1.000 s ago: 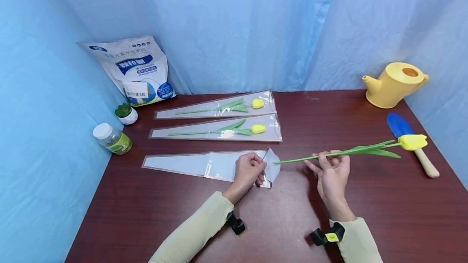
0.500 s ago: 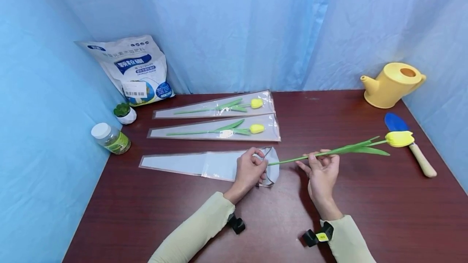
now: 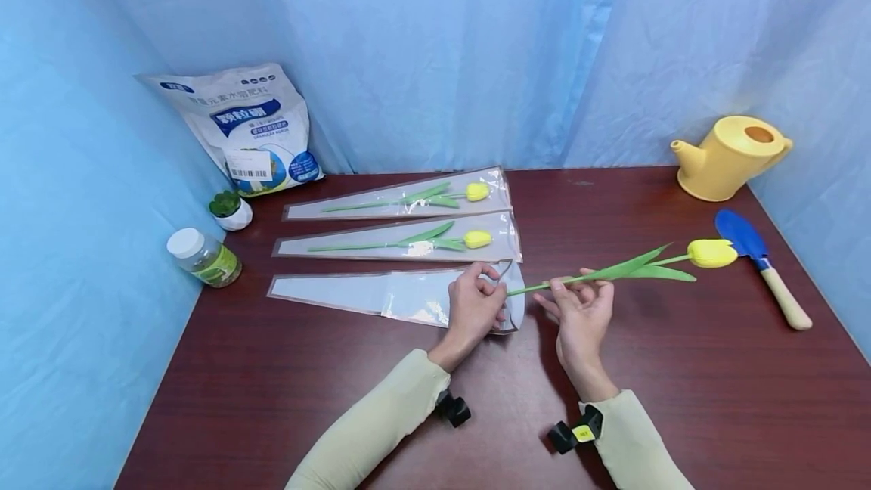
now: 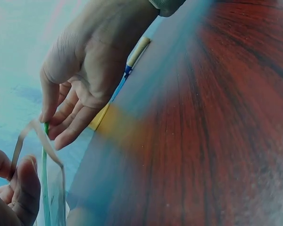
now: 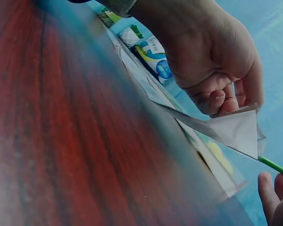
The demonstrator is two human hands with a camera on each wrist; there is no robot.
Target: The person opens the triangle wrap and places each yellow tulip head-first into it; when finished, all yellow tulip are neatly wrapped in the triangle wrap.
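My left hand [image 3: 475, 307] pinches the upper layer of a long tapered flower sleeve [image 3: 347, 293] at its wide right end, whose mouth gapes. My right hand [image 3: 584, 316] holds a yellow tulip [image 3: 711, 252] by its green stem [image 4: 45, 165], between thumb and fingers. The stem's lower end is inside the sleeve's mouth; the left hand hides how far it reaches in the head view. In the right wrist view the sleeve's mouth [image 5: 236, 132] stands raised around the stem. Behind lie two more sleeves, each with a yellow tulip [image 3: 478, 239] inside.
At the back left stand a white fertilizer bag [image 3: 252, 127], a small potted succulent [image 3: 231, 210] and a white-capped jar [image 3: 204, 257]. On the right are a yellow watering can [image 3: 728, 157] and a blue trowel [image 3: 762, 267] with a wooden handle. Blue curtains border the table [image 3: 517, 414].
My right hand has moved left with the tulip, and the stem's end has passed into the sleeve's mouth. The left hand has shifted slightly right and away from me with the sleeve.
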